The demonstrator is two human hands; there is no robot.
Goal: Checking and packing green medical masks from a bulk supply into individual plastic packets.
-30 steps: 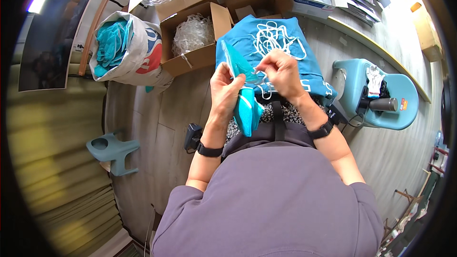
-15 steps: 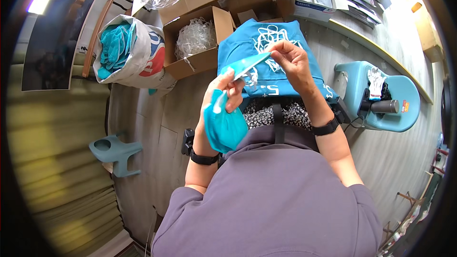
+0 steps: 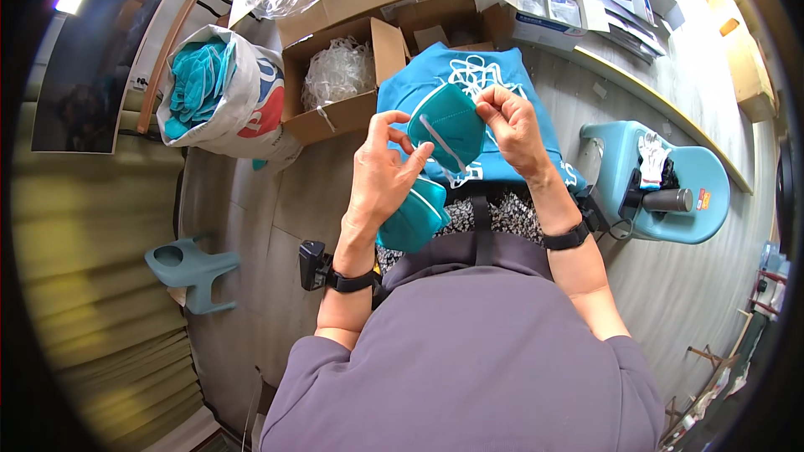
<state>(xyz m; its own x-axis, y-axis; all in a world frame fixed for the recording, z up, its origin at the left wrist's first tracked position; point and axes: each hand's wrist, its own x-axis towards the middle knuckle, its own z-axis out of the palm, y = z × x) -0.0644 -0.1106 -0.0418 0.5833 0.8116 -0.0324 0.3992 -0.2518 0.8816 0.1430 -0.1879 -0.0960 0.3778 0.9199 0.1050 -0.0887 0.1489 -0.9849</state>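
A teal face mask (image 3: 456, 121) is held up over my lap, a white strap running down its front. My right hand (image 3: 515, 127) pinches its right edge between thumb and fingers. My left hand (image 3: 381, 169) is at its left edge, thumb and forefinger curved around it near the strap. A second teal face mask (image 3: 414, 219) hangs beneath my left palm; the fingers that seem to hold it are hidden. Under both hands a blue cloth (image 3: 536, 146) covers my lap, with a tangle of white elastic straps (image 3: 481, 71) on it.
Ahead on the left stands a white bag (image 3: 260, 100) full of teal masks. Beside it a cardboard box (image 3: 335, 117) holds white straps. A blue stool (image 3: 712, 201) at right carries a dark flask (image 3: 667, 200) and gloves (image 3: 651, 159). A small grey-blue stool (image 3: 197, 272) lies at left.
The upper mask has turned from edge-on to flat, facing me. My left hand has shifted its hold, and the second mask now hangs lower, closer to my lap.
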